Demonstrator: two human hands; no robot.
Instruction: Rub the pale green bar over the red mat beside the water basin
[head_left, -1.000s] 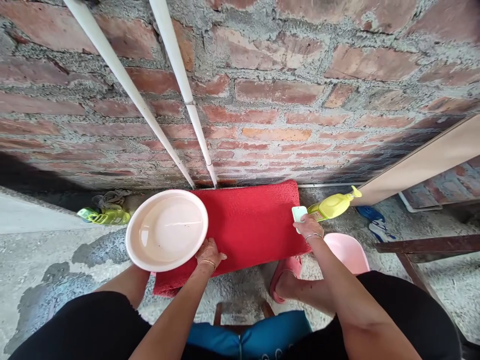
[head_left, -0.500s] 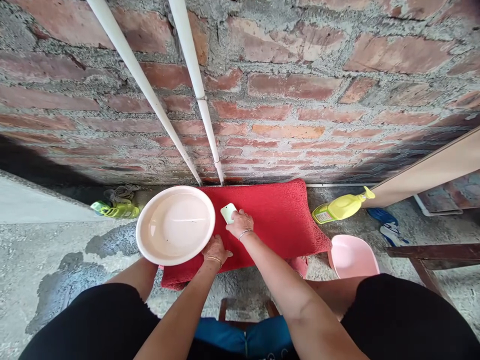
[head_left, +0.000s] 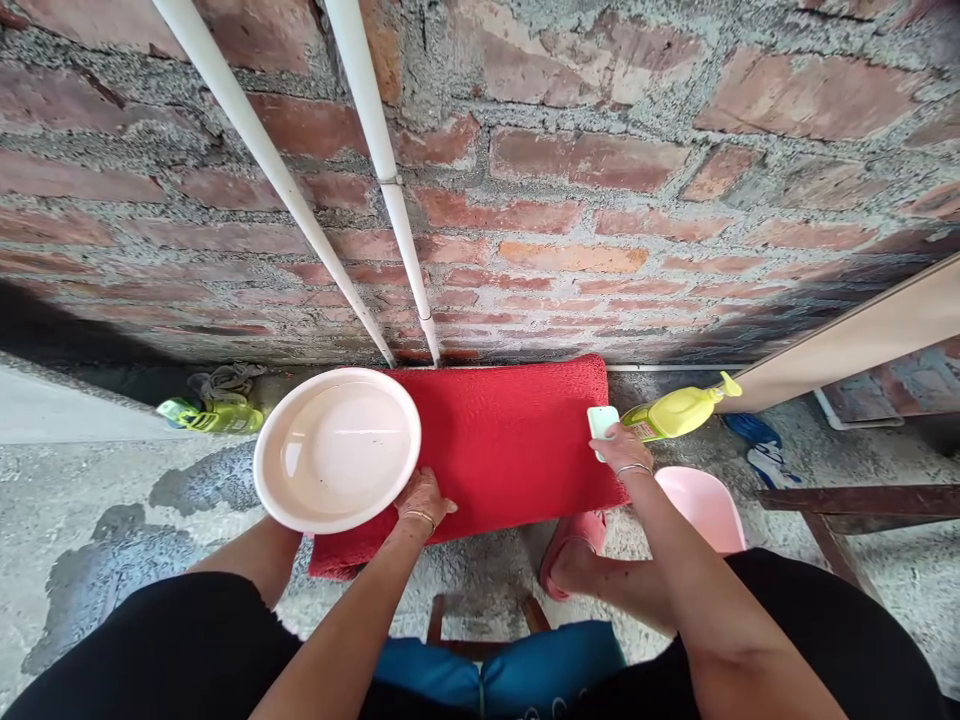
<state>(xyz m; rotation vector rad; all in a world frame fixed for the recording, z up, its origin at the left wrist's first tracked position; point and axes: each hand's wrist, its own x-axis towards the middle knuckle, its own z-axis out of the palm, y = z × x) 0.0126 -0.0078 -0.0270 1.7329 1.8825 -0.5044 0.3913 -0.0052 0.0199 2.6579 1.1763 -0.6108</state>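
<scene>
Just right of a round, pale-pink plastic basin (head_left: 330, 526), the left hand (head_left: 424, 497) lies palm down, thumb spread and grasping nothing, on a thick, red, textured cloth (head_left: 517, 440) that stretches between both hands. The right arm angles outward to the cloth's right end, its right hand (head_left: 621, 448) curled around a flat, pale-green, rounded rectangular block (head_left: 602, 420).

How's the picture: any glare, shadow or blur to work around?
In the head view, bright reflections inside the pale washbasin; dark shadow lower left on the brick wall, softer lower right; same view, left hand and right hand look fairly sharp.
</scene>
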